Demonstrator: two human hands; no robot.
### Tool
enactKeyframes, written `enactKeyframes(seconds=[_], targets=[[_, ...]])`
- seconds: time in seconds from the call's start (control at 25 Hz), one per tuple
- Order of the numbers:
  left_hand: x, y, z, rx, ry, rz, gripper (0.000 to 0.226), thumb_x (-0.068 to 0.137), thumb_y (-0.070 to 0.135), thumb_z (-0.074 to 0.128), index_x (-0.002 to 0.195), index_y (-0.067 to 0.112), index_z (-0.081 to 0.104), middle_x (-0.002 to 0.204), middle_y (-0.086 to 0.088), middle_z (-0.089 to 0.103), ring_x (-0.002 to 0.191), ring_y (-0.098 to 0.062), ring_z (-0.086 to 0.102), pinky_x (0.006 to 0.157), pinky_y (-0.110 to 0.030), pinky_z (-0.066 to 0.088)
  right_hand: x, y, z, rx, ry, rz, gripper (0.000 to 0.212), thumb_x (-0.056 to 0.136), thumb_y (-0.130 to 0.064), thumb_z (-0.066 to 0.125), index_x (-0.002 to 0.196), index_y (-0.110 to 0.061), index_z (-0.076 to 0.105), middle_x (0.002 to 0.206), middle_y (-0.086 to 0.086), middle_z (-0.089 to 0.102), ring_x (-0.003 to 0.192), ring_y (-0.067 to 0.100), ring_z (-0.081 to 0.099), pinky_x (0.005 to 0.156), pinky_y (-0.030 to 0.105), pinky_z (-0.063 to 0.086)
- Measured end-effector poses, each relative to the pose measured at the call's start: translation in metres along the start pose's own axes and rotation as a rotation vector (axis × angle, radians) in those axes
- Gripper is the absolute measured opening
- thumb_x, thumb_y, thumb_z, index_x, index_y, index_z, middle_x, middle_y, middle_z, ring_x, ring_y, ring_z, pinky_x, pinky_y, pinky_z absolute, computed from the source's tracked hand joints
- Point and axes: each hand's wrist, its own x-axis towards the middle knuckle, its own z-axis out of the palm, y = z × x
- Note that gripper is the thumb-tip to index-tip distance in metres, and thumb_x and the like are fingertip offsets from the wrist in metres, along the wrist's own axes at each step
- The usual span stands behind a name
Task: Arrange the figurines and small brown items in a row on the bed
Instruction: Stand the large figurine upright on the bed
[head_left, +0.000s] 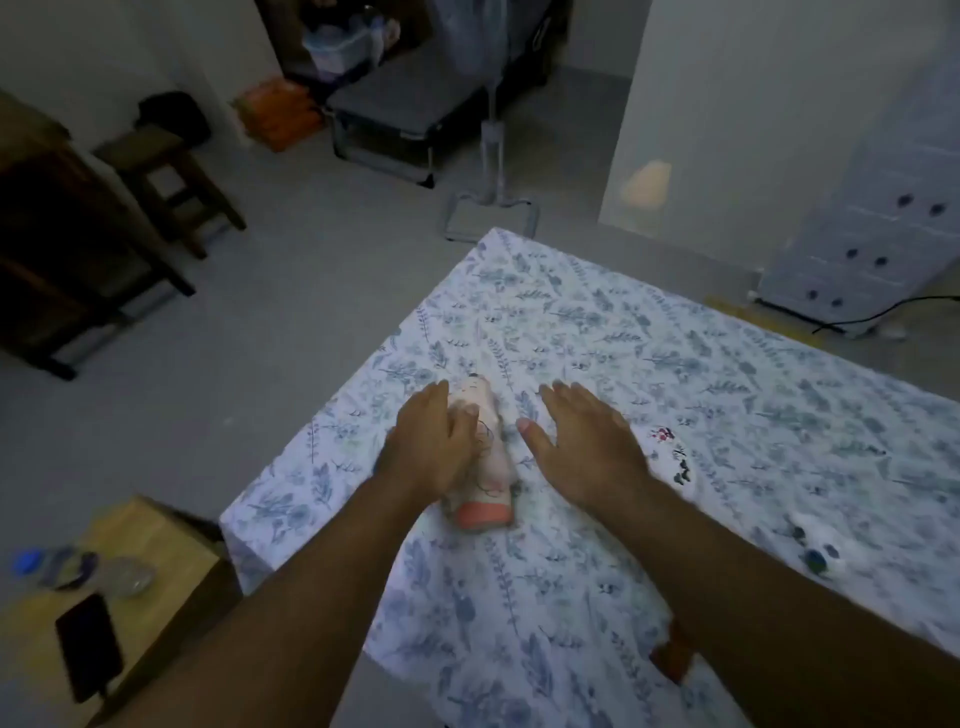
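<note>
Hands reached over a bed (649, 332) with a floral sheet. The left hand (434, 447) lay on a pale figurine (485, 467) with a pink base, lying on its side near the bed's left edge, fingers curled over it in a loose grip. The right hand (584, 441) hovered just beside it, fingers spread, holding nothing. Other blurred figurines (675, 452) lay to the right, and a small brown item (675, 654) sat nearer. Placing this first figurine seemed in hand; next, likely setting it straight and fetching another.

Home bedroom, bed (675, 364) in floral sheet, wooden stool (166, 176), bedside table (156, 551), folding cot (405, 104)
</note>
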Motion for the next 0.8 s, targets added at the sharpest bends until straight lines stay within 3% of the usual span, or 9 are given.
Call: enactKeyframes(seconds=[0.12, 0.2, 0.32, 0.4, 0.48, 0.52, 0.6, 0.72, 0.8], targets=[[0.021, -0.041, 0.012, -0.205, -0.11, -0.154, 0.06, 0.103, 0.045, 0.042, 0.152, 0.012, 0.033, 0.149, -0.008, 0.05, 0.138, -0.026, 0.046, 0.103, -0.027, 0.035, 0.021, -0.027, 0.045, 0.305, -0.167, 0.142, 0.061, 0.097, -0.055, 0.043, 0.147, -0.02, 0.039, 0.147, 0.009, 0.05, 0.136, 0.028, 0.045, 0.112, 0.044, 0.036], [0.025, -0.056, 0.019, -0.313, -0.254, -0.225, 0.066, 0.102, 0.053, 0.039, 0.157, 0.018, 0.026, 0.153, -0.006, 0.046, 0.139, -0.025, 0.046, 0.111, -0.03, 0.035, 0.026, -0.038, 0.067, 0.485, -0.23, 0.249, 0.058, 0.092, -0.061, 0.043, 0.139, -0.028, 0.043, 0.127, 0.006, 0.065, 0.115, 0.028, 0.062, 0.099, 0.046, 0.049], [0.033, -0.055, 0.015, -0.455, -0.341, -0.218, 0.057, 0.102, 0.048, 0.045, 0.153, 0.025, 0.032, 0.144, -0.003, 0.057, 0.122, -0.018, 0.06, 0.108, -0.037, 0.046, 0.027, -0.037, 0.069, 0.688, -0.237, 0.322, 0.058, 0.088, -0.06, 0.051, 0.142, -0.039, 0.04, 0.125, -0.006, 0.067, 0.106, 0.02, 0.067, 0.096, 0.046, 0.053], [0.037, -0.044, 0.007, -0.518, -0.376, -0.155, 0.062, 0.101, 0.041, 0.053, 0.156, 0.029, 0.026, 0.125, 0.005, 0.063, 0.103, -0.009, 0.066, 0.088, -0.027, 0.056, 0.025, -0.028, 0.058, 0.871, -0.187, 0.338, 0.062, 0.092, -0.037, 0.064, 0.147, -0.039, 0.035, 0.123, -0.008, 0.067, 0.103, 0.014, 0.07, 0.092, 0.045, 0.057], [0.042, -0.026, 0.0, -0.573, -0.404, -0.046, 0.063, 0.098, 0.032, 0.061, 0.152, 0.04, 0.029, 0.112, 0.018, 0.061, 0.095, -0.002, 0.067, 0.068, -0.016, 0.056, 0.021, -0.017, 0.04, 1.009, -0.103, 0.358, 0.081, 0.09, -0.015, 0.071, 0.154, -0.034, 0.025, 0.119, -0.01, 0.063, 0.098, 0.001, 0.068, 0.08, 0.03, 0.06], [0.047, -0.017, -0.001, -0.585, -0.415, 0.022, 0.06, 0.097, 0.027, 0.065, 0.144, 0.048, 0.035, 0.11, 0.022, 0.062, 0.096, -0.001, 0.067, 0.067, -0.015, 0.056, 0.019, -0.012, 0.031, 1.042, -0.042, 0.349, 0.087, 0.087, -0.007, 0.073, 0.154, -0.032, 0.024, 0.116, -0.013, 0.062, 0.094, -0.005, 0.067, 0.073, 0.02, 0.058], [0.056, 0.001, 0.0, -0.568, -0.436, 0.178, 0.059, 0.094, 0.018, 0.069, 0.133, 0.055, 0.045, 0.113, 0.026, 0.066, 0.104, 0.0, 0.067, 0.075, -0.017, 0.058, 0.017, -0.002, 0.019, 1.044, 0.093, 0.322, 0.082, 0.083, 0.004, 0.074, 0.146, -0.034, 0.037, 0.112, -0.015, 0.066, 0.096, -0.007, 0.069, 0.071, 0.015, 0.056], [0.064, 0.017, 0.011, -0.547, -0.437, 0.343, 0.062, 0.092, 0.01, 0.069, 0.144, 0.035, 0.046, 0.13, 0.021, 0.06, 0.118, -0.004, 0.06, 0.081, -0.022, 0.059, 0.013, 0.007, 0.015, 1.049, 0.23, 0.317, 0.075, 0.081, 0.011, 0.072, 0.14, -0.029, 0.051, 0.116, -0.011, 0.072, 0.106, 0.004, 0.07, 0.082, 0.025, 0.059], [0.065, 0.015, 0.02, -0.54, -0.428, 0.397, 0.061, 0.092, 0.009, 0.069, 0.143, 0.035, 0.046, 0.136, 0.016, 0.058, 0.123, -0.008, 0.058, 0.088, -0.025, 0.058, 0.009, 0.007, 0.02, 1.04, 0.285, 0.313, 0.07, 0.079, 0.014, 0.073, 0.129, -0.031, 0.054, 0.111, -0.017, 0.071, 0.104, -0.002, 0.068, 0.082, 0.018, 0.057]])
